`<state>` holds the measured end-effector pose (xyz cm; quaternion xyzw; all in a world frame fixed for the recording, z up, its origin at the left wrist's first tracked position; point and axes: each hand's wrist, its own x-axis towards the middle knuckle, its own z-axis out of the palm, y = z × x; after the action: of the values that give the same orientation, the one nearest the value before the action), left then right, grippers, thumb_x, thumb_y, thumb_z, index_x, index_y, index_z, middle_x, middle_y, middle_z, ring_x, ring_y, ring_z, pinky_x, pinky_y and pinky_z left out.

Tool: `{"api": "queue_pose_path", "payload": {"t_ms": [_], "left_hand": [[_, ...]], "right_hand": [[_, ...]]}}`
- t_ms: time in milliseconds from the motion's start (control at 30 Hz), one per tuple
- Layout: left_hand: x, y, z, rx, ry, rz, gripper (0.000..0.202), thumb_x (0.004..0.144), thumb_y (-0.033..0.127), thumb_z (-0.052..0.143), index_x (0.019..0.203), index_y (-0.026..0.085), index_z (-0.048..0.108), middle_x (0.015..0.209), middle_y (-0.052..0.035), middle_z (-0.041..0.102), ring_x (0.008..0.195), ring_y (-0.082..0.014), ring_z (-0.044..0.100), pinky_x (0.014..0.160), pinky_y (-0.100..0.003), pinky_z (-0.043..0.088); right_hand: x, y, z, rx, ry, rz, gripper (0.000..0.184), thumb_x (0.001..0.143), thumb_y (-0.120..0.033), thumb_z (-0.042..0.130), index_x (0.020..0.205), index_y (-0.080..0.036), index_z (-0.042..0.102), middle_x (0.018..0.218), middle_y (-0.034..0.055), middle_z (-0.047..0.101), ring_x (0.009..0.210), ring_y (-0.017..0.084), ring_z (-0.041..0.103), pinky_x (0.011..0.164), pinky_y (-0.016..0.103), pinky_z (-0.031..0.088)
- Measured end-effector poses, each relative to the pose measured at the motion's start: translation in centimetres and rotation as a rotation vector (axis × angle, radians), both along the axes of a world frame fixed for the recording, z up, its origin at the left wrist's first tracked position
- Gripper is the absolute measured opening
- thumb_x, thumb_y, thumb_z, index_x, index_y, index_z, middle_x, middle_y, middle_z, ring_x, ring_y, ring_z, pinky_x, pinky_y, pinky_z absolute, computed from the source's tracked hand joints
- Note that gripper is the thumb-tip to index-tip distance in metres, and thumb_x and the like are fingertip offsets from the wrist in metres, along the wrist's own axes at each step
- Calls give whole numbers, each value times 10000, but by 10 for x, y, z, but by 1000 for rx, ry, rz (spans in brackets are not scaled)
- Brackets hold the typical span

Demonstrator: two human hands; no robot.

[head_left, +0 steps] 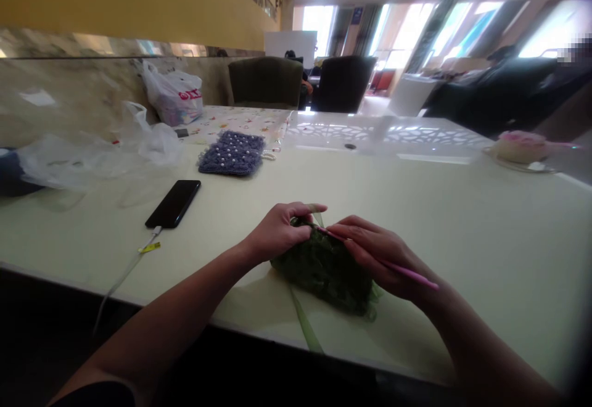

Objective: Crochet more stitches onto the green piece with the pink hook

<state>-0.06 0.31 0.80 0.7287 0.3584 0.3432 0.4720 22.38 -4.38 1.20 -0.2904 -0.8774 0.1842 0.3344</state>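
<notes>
**Left end of table:** Crumpled clear plastic bags [87, 160] lie by the left edge of the white table [476, 228]. Behind them, a white printed carrier bag [172, 95] stands by the far left corner.

**Far side:** A purple beaded panel [231, 153] studded with pearls lies on a floral cloth [240, 120].

**Phone:** A black smartphone [173, 203] lies left of the hands, with a white charging cable [124, 277] running from it over the near table edge [185, 319].

**Left hand:** The left hand [277, 231] is curled closed over the top of a dark green crocheted bundle [324, 274], gripping it from the left.

**Bundle:** It sits on the table near the near edge, between both hands. A pale green ribbon [305, 320] runs from beneath it and over that edge.

**Right hand:** The right hand [374, 253] is partly closed around a pink crochet hook [409, 274], whose tip reaches into the bundle by the left hand.

**Right end of table:** A pink rose ornament [520, 147] sits on a saucer [520, 168] near the far right corner, well apart from the right hand.

**Working now:** Both hands are at the bundle, hook in the stitches; the forearms lie over the near edge.
</notes>
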Motion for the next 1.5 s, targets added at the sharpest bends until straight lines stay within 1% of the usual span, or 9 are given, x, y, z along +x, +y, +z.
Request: {"api": "queue_pose_path", "payload": {"t_ms": [333, 500, 600, 733, 900, 1133, 1267, 1400, 1500], "left_hand": [[11, -6, -26, 645, 208, 180, 485, 837, 71, 476, 1286, 130, 648, 848, -60, 578, 877, -192, 543, 847, -340, 506], [17, -10, -29, 742, 205, 218, 442, 863, 91, 467, 1247, 157, 677, 837, -54, 586, 880, -195, 544, 1001, -415, 455], [20, -14, -26, 427, 77, 273, 467, 835, 131, 552, 1290, 163, 648, 875, -44, 620, 890, -180, 572, 950, -357, 469], [23, -17, -21, -296, -319, 208, 526, 778, 206, 690, 1298, 148, 636, 895, -16, 668, 857, -137, 612, 948, -311, 458], [16, -11, -16, -737, -504, -34, 412, 671, 160, 780, 1080, 129, 743, 943, -74, 737, 918, -166, 661, 939, -306, 469], [5, 2, -9, -739, -513, -56, 509, 629, 134, 740, 1138, 158, 729, 892, -69, 749, 790, -156, 678, 841, -315, 506], [1, 6, -6, -502, -326, -11, 461, 662, 116, 658, 1108, 184, 754, 814, -24, 708, 698, -109, 607, 710, -253, 474], [-1, 5, -4, -233, -221, 42, 354, 682, 90, 634, 981, 184, 797, 882, -26, 700, 794, -114, 596, 728, -225, 456], [2, 0, -8, -426, -333, -37, 347, 710, 151, 693, 1044, 190, 780, 928, -52, 739, 828, -142, 640, 807, -272, 486]], "right_hand": [[-12, 1, -19, 299, -180, -171, 163, 998, -156, 405, 1012, -171, 567, 954, 81, 616, 761, 160, 601, 647, 274, 480], [-20, 4, -30, 488, -255, -286, 214, 1019, -175, 390, 874, -192, 546, 778, 26, 576, 665, 158, 527, 639, 283, 443], [-30, 2, -35, 608, -257, -399, 153, 996, -136, 431, 926, -173, 562, 779, 39, 583, 701, 171, 535, 690, 292, 439], [-36, -3, -40, 732, -287, -512, 153, 968, -93, 443, 902, -147, 571, 726, 46, 563, 629, 171, 489, 612, 297, 403], [-20, 3, -36, 768, -223, -345, 79, 961, -120, 521, 970, -160, 589, 807, 53, 630, 763, 182, 607, 785, 334, 525], [-6, 10, -26, 472, 0, -151, 162, 924, -97, 575, 1056, -183, 614, 1096, 82, 696, 1002, 188, 678, 980, 356, 540], [-3, 6, -18, 137, 173, -56, 164, 947, -106, 525, 1003, -212, 637, 1122, 45, 700, 1016, 173, 680, 1102, 419, 458], [0, 7, -15, -122, 334, -78, 165, 969, -179, 532, 924, -221, 685, 1148, 56, 678, 1061, 193, 660, 958, 340, 528], [-2, 10, -19, -187, 405, -103, 144, 962, -213, 562, 911, -224, 696, 1092, 52, 669, 990, 179, 660, 861, 302, 535]]}}
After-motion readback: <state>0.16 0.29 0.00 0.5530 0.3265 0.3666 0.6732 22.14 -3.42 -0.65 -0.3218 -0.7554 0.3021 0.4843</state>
